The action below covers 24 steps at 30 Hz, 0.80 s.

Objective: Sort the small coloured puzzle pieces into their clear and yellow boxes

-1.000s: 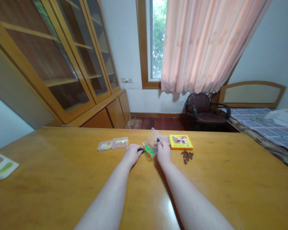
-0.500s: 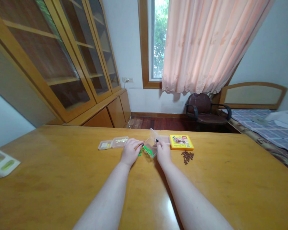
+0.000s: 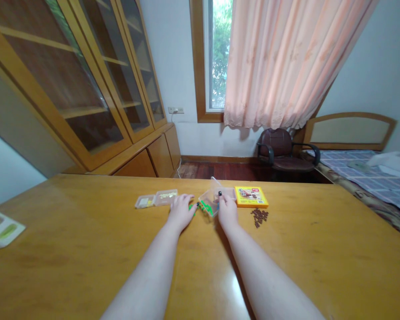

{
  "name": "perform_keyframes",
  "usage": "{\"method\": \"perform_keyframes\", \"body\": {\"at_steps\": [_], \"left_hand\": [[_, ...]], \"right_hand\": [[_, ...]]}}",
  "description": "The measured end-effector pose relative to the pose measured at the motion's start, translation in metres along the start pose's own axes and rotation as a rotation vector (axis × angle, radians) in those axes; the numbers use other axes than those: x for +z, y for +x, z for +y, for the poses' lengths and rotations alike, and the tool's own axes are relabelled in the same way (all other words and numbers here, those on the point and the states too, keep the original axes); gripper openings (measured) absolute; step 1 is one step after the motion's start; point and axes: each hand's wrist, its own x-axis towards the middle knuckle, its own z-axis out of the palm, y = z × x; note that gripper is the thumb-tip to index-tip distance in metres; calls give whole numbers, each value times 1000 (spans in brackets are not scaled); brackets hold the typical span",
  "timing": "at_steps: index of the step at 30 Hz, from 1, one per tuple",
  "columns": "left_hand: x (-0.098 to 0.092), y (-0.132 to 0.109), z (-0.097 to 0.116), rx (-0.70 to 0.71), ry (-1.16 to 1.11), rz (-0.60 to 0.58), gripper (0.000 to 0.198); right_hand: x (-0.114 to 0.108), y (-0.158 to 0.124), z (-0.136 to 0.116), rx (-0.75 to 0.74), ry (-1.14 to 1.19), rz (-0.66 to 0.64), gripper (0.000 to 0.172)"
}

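My right hand grips a small clear plastic box and holds it tilted on the wooden table, with green pieces inside and spilling at its lower edge. My left hand lies palm down just left of the box, fingers spread over a few green pieces on the table. A second clear box, opened flat, lies to the left of my left hand.
A yellow box lies right of the clear box, with a small heap of dark brown pieces in front of it. A white and green packet sits at the table's left edge. Beyond stand a glass-fronted cabinet, a chair and a bed.
My left hand moved forward along the table toward the clear box and now rests flat over green pieces. My right hand stayed on the tilted box.
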Motion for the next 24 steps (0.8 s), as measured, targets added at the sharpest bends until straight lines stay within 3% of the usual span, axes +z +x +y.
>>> {"method": "perform_keyframes", "body": {"at_steps": [4,12,24], "left_hand": [[6,0,1,-20,52,-165,37],[12,6,-5,35,-68,-148,9],[13,5,-4,32,-45,-136,7]], "right_hand": [[0,-1,-1,4,21,-2,36],[0,-1,-1,-23,18,-13,37],[1,-1,0,-14,2,-31,33]]}}
